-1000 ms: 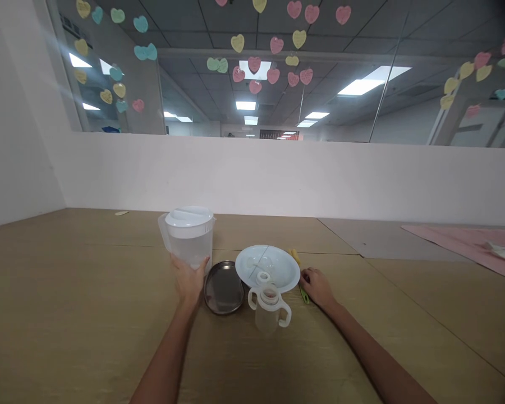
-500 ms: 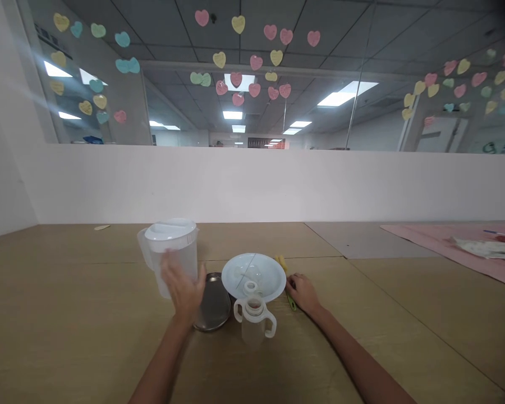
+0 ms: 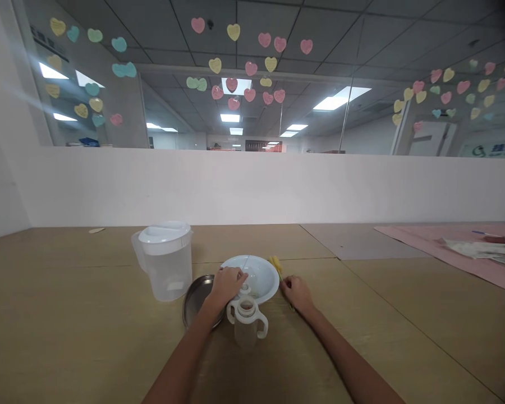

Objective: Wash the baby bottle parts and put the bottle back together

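Observation:
My left hand [image 3: 227,285] is over the near left part of a white bowl [image 3: 270,276], its fingers curled together; whatever they hold, if anything, is hidden. Inside the bowl are clear parts, hard to make out, and a small white ring [image 3: 245,288] shows near its front edge. A clear bottle with two white handles [image 3: 247,324] stands upright and open just in front of the bowl. My right hand [image 3: 298,293] rests on the table to the right of the bowl, closed round the thin handle of a brush with a yellow head [image 3: 275,262].
A round metal tray [image 3: 192,301] lies left of the bowl, partly behind my left forearm. Beyond it stands a translucent lidded pitcher [image 3: 168,269]. A pink mat [image 3: 429,238] with a white bundle [image 3: 483,250] lies far right. A low white wall [image 3: 235,188] closes the table's back.
My left hand has moved right, from in front of the pitcher to over the bowl, and its spread fingers have curled. My right hand stays by the brush. The view has shifted slightly.

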`<state>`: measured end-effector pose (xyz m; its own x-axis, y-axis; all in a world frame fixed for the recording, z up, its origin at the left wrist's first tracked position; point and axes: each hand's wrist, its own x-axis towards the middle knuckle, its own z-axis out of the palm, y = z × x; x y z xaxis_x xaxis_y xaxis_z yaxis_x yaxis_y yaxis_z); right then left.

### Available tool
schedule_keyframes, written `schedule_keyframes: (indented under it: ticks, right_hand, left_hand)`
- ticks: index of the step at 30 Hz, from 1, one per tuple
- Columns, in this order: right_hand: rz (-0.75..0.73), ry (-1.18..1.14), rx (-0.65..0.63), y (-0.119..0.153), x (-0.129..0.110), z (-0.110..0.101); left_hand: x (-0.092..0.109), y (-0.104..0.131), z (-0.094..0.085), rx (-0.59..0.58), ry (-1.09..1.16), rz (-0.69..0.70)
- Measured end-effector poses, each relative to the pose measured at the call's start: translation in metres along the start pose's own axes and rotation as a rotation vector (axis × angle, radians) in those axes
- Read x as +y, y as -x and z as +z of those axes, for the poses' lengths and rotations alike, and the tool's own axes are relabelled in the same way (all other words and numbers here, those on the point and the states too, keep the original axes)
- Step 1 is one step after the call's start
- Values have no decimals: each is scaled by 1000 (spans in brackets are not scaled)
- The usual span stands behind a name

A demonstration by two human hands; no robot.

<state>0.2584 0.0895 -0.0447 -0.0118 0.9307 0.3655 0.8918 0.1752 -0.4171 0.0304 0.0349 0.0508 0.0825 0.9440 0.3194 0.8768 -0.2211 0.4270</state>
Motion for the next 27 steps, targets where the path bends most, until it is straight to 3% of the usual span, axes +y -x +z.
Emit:
schedule_keyframes:
  ticks: [4,9,12,15,18,27]
  right_hand:
    - [115,-22,22,1,0,-8]
    - [157,-100,109,1,-4,-28]
    - [42,-234,250,8,-16,-35]
    - [-205,-319,383,20,-33,-35]
    - [-392,-336,434,30,-46,-29]
    - [-500,-316,425,33,-37,-19]
  left_hand:
    - [-5,9,1,118,83,-29]
    - [-17,14,10,357,507,-33]
    - [-18,17,15,418,658,-19]
    - [-13,22,16,455,688,-25]
    - [-9,27,14,485,702,-46]
    - [-11,29,14,496,929,-159]
